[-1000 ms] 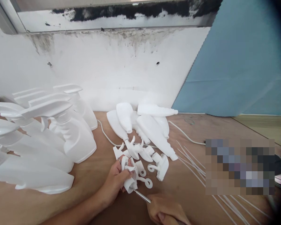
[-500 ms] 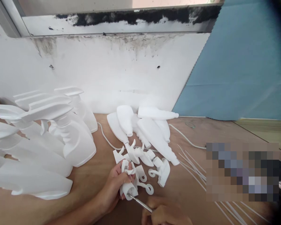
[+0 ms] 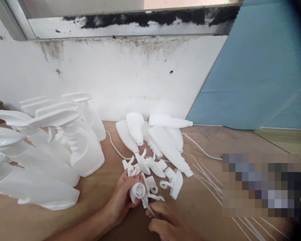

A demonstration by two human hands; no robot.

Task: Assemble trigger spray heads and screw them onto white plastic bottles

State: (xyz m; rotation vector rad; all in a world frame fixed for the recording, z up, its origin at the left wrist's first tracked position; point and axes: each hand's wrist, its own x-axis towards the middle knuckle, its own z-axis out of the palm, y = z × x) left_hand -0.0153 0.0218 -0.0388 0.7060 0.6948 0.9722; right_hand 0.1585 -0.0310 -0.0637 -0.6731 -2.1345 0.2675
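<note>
My left hand (image 3: 124, 192) is closed around a white trigger sprayer head (image 3: 138, 190), its round collar facing me. Pinched in my right hand (image 3: 166, 219) is a slim metal tool (image 3: 147, 206) that looks like tweezers. The tip reaches into the collar opening; what it touches inside is too small to make out. A thin metal bit shows beside my left fingers. Close by on the table lie several loose sprayer heads, one on the right (image 3: 175, 184) and others (image 3: 158, 169) just behind my hands.
White spray bottles with heads fitted (image 3: 85, 147) crowd the left. Several headless white bottles (image 3: 162, 144) are piled near the wall (image 3: 110, 80). Thin white tubes (image 3: 210, 182) lie at right, next to a pixelated patch. A white cord (image 3: 200, 149) runs behind. A blue cloth (image 3: 260, 67) hangs right.
The sprayer head has turned and risen slightly, so its collar faces me more. My right hand has moved a little up and left, with the tool tip still in the opening.
</note>
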